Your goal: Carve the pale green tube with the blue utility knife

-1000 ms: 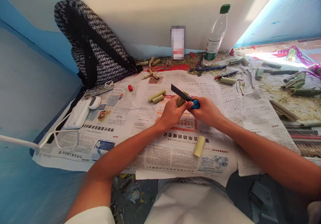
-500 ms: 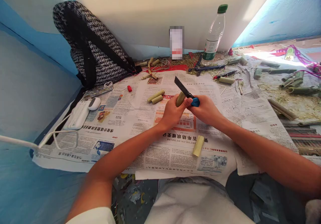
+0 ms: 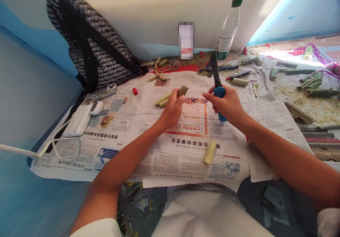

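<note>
My left hand (image 3: pixel 174 106) is closed round a short piece of bamboo (image 3: pixel 183 90), whose pale end pokes up above the thumb. Two more bamboo pieces (image 3: pixel 163 99) lie just beside it on the newspaper (image 3: pixel 148 141), partly covered by that hand. To the right, my right hand (image 3: pixel 228 102) grips a knife by its blue handle (image 3: pixel 220 104). The dark blade (image 3: pixel 215 69) points up and away from me, apart from the bamboo. Nearer my body, a single pale bamboo piece (image 3: pixel 210 152) lies on the newspaper.
A bottle (image 3: pixel 225 39) with a green cap and a phone (image 3: pixel 186 40) stand at the back. A black-and-white patterned bag (image 3: pixel 101 49) leans at the left, near a white cable (image 3: pixel 66 139). Bamboo offcuts (image 3: pixel 321 92) and shavings cover the right side.
My hands have moved apart. The left went left with its bamboo piece, towards the two lying pieces; the right drew right, the knife now more upright.
</note>
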A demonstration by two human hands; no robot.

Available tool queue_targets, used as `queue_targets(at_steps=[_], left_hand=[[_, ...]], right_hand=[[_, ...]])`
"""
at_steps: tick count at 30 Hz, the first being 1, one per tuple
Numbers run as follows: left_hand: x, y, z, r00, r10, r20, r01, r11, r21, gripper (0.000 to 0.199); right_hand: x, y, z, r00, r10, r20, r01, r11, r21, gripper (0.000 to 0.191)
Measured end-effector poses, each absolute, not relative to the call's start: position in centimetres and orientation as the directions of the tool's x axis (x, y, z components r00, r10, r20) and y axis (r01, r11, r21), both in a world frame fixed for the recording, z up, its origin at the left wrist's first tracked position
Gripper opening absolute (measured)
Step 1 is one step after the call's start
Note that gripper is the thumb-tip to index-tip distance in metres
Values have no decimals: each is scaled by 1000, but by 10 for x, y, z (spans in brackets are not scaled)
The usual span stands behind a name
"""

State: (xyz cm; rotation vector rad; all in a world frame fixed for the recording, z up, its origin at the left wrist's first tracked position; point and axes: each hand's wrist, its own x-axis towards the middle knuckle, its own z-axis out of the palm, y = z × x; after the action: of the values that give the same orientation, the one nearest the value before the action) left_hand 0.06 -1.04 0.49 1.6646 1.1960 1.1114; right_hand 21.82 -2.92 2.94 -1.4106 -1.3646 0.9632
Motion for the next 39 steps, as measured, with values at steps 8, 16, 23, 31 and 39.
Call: queue_targets(at_steps=[8,16,23,31,39], left_hand=[[-18,15,-7,168,900,402,372,-435,820,38],[-42,36,9,201,839,506,428,-540,725,44],[-29,22,17,277,873,400,423,-485,765,46],[-16,12,5,460,823,333,348,-513,785,66],[-10,4,0,434,847,306,160,-407,899,48]], right_hand=[[222,-24,34,182,971,155,257,105,-961,30],[224,-22,36,217,949,228,288,161,-944,27],[219,-27,36,24,985,169,215,161,-963,15],[211,-32,33,-138,990,22,139,41,-989,38],[214,-28,30,-140,987,-77,19,-76,-997,42]])
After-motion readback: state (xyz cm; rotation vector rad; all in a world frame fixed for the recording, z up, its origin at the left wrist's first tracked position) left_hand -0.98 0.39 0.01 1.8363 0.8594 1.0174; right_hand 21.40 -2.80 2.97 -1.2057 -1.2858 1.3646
